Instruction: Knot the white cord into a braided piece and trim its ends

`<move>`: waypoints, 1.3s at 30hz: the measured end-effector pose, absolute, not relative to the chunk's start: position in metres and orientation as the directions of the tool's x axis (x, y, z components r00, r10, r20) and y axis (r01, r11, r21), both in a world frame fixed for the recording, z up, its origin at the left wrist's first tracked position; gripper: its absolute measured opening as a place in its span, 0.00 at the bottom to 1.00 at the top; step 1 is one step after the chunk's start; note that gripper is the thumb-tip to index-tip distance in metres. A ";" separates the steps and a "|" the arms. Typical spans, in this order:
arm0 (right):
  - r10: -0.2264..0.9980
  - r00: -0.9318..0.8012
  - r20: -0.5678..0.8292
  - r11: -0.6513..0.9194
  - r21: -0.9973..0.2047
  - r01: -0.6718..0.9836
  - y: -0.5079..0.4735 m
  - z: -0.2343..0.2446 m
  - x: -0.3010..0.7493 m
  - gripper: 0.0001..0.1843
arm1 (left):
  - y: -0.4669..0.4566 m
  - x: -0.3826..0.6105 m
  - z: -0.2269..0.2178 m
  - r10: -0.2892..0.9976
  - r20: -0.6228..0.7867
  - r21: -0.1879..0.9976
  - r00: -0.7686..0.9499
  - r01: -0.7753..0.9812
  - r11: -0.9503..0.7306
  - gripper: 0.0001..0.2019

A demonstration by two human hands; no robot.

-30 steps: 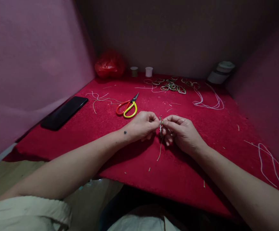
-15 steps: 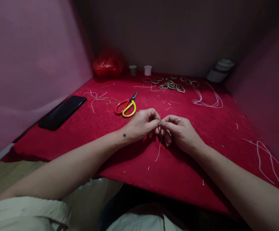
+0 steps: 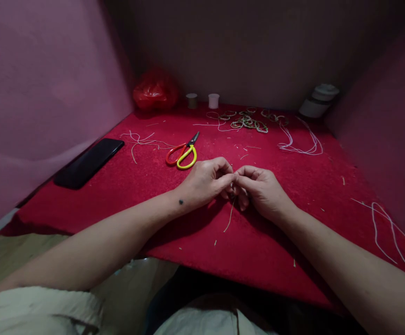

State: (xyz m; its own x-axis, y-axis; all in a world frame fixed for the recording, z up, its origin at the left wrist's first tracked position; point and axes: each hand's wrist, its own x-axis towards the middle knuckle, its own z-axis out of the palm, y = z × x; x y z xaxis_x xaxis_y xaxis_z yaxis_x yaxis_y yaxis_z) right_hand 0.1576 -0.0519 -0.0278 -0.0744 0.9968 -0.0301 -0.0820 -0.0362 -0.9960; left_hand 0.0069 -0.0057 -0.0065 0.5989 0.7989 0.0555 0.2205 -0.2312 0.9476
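Note:
My left hand [image 3: 207, 181] and my right hand [image 3: 267, 191] meet over the red cloth, thumbs and fingertips pinched together on a small braided cord. Most of the braid is hidden behind my fingers. One thin tan tail [image 3: 229, 218] of the cord hangs below them toward the near edge. Just beyond my left hand lie scissors [image 3: 185, 154] with one red and one yellow handle, blades pointing away. Farther back rests a pile of green and white braided cord loops [image 3: 246, 122].
A black phone [image 3: 89, 163] lies at the left. Along the back stand a red plastic bag [image 3: 156, 90], two thread spools [image 3: 191, 101] and a tilted white container [image 3: 319, 101]. Loose white cords [image 3: 302, 144] and thread scraps are scattered on the red cloth [image 3: 188, 237].
My fingertips have closed in, with my left thumb now meeting my right fingers and covering more of the braid. The whole view has shifted slightly.

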 end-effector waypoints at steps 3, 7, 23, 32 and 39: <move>0.996 -0.084 -0.034 -0.038 -0.998 -0.052 -0.052 -0.028 0.157 0.13 | -0.006 0.007 -0.008 0.800 0.085 0.932 0.594 0.238 -0.275 0.03; 0.995 -0.098 -0.034 -0.041 -0.997 -0.067 -0.053 -0.028 0.157 0.13 | -0.006 0.006 -0.010 0.780 0.127 0.916 0.613 0.230 -0.330 0.04; 0.993 -0.099 -0.066 -0.064 -0.998 0.023 -0.054 -0.021 0.155 0.07 | 0.003 0.003 0.011 0.774 0.064 0.924 0.631 0.256 -0.285 0.03; 0.989 -0.131 -0.072 -0.061 -0.994 0.091 -0.053 -0.020 0.156 0.05 | 0.001 0.005 0.006 0.749 0.126 0.911 0.650 0.223 -0.347 0.03; 0.987 -0.146 -0.064 -0.046 -0.991 0.123 -0.052 -0.022 0.157 0.04 | 0.000 0.004 0.007 0.755 0.160 0.905 0.636 0.211 -0.370 0.05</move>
State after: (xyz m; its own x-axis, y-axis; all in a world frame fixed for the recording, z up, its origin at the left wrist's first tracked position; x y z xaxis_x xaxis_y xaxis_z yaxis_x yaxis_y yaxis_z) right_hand 0.1572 -0.0522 -0.0219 -0.1455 0.9873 -0.0642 0.1229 -0.0464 -0.9913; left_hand 0.0042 -0.0003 0.0070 0.6359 0.7550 0.1600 0.2114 -0.3697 0.9048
